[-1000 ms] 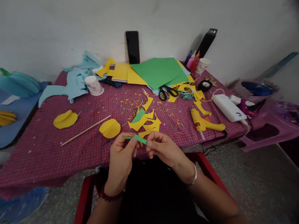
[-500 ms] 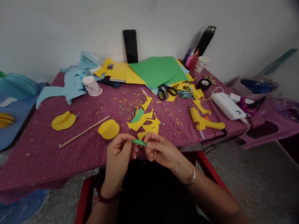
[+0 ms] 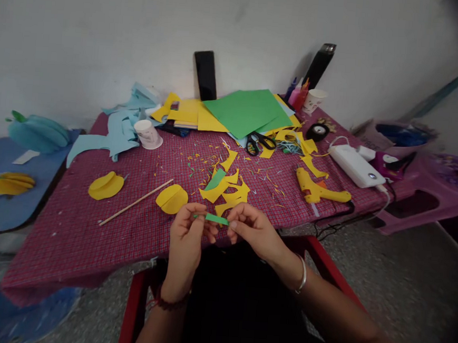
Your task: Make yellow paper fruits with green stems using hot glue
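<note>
A narrow green paper strip (image 3: 216, 219) stretches between my two hands at the table's front edge. My left hand (image 3: 187, 234) pinches its left end, and my right hand (image 3: 250, 228) pinches the right end. Just left of the hands lies a round yellow folded paper piece (image 3: 172, 198), with another yellow paper piece (image 3: 106, 185) farther left. A thin wooden stick (image 3: 136, 202) rests between these two. Beyond my fingers are yellow paper scraps (image 3: 235, 193) and a small green scrap (image 3: 216, 180).
Black-handled scissors (image 3: 254, 144) lie before green paper sheets (image 3: 244, 109). A yellow glue gun (image 3: 318, 190) and a white power bank (image 3: 356, 165) are at right. Near the light-blue scraps (image 3: 119, 131) stands a paper cup (image 3: 148, 135). A phone (image 3: 205, 75) leans on the wall.
The green strip shows more of its length and its flat face between my fingers. The whole view has shifted slightly, so things appear a little farther right. Both hands keep their pinch.
</note>
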The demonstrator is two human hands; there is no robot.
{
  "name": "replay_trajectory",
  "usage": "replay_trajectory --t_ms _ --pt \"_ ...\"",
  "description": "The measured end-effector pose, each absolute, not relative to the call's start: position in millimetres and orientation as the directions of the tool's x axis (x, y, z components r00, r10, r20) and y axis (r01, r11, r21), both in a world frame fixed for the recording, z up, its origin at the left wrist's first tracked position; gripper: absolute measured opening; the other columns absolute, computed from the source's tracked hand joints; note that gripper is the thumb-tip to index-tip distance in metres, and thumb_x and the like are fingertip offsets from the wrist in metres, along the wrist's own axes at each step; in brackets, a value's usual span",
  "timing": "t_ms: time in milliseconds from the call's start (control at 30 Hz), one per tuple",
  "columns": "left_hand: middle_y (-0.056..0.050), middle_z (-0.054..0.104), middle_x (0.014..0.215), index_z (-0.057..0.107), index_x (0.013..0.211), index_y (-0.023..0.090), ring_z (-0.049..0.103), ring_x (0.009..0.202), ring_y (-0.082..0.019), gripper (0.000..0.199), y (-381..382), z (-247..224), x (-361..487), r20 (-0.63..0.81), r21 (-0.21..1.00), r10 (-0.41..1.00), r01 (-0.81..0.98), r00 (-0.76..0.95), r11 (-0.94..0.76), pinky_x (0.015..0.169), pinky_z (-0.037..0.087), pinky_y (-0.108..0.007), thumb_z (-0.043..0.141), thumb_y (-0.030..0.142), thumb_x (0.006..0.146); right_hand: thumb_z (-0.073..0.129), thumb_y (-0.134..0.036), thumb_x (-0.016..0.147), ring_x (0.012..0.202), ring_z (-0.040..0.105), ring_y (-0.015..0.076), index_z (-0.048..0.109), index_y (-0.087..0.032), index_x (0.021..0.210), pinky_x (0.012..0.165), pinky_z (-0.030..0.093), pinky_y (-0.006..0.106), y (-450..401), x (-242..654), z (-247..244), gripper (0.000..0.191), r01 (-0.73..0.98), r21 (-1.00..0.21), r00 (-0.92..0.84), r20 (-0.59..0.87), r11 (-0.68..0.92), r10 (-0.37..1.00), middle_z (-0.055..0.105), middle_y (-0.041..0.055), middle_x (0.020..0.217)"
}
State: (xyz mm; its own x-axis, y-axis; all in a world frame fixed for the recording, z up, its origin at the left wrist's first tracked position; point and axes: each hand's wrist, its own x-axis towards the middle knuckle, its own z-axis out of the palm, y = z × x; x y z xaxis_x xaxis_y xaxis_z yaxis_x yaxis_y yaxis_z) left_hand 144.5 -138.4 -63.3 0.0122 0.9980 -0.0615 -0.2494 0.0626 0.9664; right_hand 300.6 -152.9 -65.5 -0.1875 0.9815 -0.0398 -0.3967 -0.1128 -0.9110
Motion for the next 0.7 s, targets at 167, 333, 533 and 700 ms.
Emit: replay_trajectory --t_ms 167,333,533,700 --pt "0.002 0.066 0.066 0.064 0.106 0.021 0.060 0.051 -0.009 0.025 -139.7 -60.7 139.4 -0.012 0.986 0.997 -0.165 0.080 0.025 0.045 0.047 -0.019 0.052 0.020 0.085 0.065 -0.016 0.079 0.047 0.053 0.0045 0.062 -0.018 0.082 0.048 0.045 0.017 -152.5 302.2 -66.0 0.005 -0.373 -0.921 -0.178 -0.050 -0.114 0.983 0.061 -0.0065 0.061" --pt "0.000 0.067 0.070 0.073 0.090 0.020 0.060 0.055 -0.009 0.030 -141.0 -60.5 134.5 0.043 0.997 0.989 -0.070 0.140 -0.033 0.048 0.049 -0.019 0.046 0.010 0.080 0.062 -0.016 0.078 0.047 0.054 0.0049 0.063 -0.018 0.082 0.048 0.045 0.017 -151.4 302.6 -69.8 0.005 -0.400 -0.906 -0.189 -0.067 -0.140 0.980 0.061 -0.0059 0.061" --pt "0.001 0.067 0.068 0.070 0.082 0.019 0.061 0.053 -0.009 0.030 -140.3 -55.6 132.6 0.082 0.995 0.983 0.043 0.165 -0.091 0.052 0.050 -0.019 0.045 0.005 0.075 0.064 -0.018 0.077 0.045 0.054 0.0046 0.066 -0.017 0.080 0.047 0.045 0.016 -149.4 302.0 -68.2 0.004 -0.453 -0.867 -0.205 -0.127 -0.209 0.970 0.061 -0.0058 0.058" --pt "-0.001 0.070 0.078 0.069 0.089 0.020 0.066 0.070 -0.014 0.022 -139.8 -57.4 135.3 0.137 0.975 0.973 0.147 0.185 -0.165 0.064 0.052 -0.024 0.060 0.008 0.072 0.067 -0.021 0.073 0.042 0.055 0.0054 0.067 -0.016 0.078 0.045 0.047 0.017 -146.2 307.0 -65.5 0.008 -0.515 -0.806 -0.252 -0.183 -0.292 0.950 0.062 -0.0045 0.055"
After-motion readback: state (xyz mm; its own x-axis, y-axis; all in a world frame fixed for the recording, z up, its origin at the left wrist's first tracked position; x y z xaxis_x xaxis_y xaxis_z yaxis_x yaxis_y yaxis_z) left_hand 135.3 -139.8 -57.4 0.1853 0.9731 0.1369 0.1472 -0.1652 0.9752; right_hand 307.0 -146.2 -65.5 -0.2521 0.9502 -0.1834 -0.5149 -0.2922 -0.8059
